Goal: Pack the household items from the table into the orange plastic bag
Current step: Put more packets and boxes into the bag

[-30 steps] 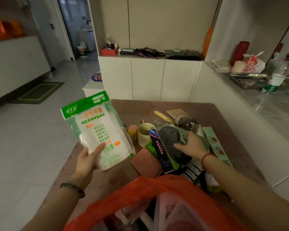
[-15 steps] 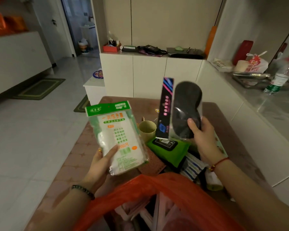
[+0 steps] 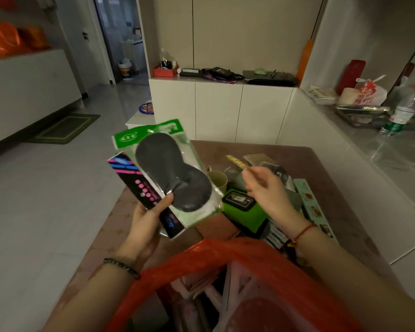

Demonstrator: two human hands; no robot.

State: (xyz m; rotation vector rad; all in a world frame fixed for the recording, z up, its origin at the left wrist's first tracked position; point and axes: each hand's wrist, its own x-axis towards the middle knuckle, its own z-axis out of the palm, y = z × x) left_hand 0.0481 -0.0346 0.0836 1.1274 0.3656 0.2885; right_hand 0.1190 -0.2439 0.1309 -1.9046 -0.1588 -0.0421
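My left hand (image 3: 147, 218) grips two packets stacked together above the table's left side: a black eye-mask packet (image 3: 173, 178) with a striped card lies over the green-topped glove packet (image 3: 151, 133). My thumb presses on the front of the stack. My right hand (image 3: 267, 191) hovers empty over the pile of items, fingers loosely spread. The orange plastic bag (image 3: 225, 264) gapes open at the bottom of the view, with pale pink things inside. On the brown table (image 3: 261, 150) lie a green pouch (image 3: 244, 209), a beige cup (image 3: 217, 180) and several other items.
A long boxed item (image 3: 314, 207) lies along the pile's right side. White cabinets (image 3: 225, 111) stand behind the table, cluttered on top. To the right runs a counter (image 3: 393, 159) with a water bottle (image 3: 400, 113) and a bag. Tiled floor lies to the left.
My right hand passed the eye-mask packet onto the glove packet in my left hand and let go. It now hovers empty over the pile.
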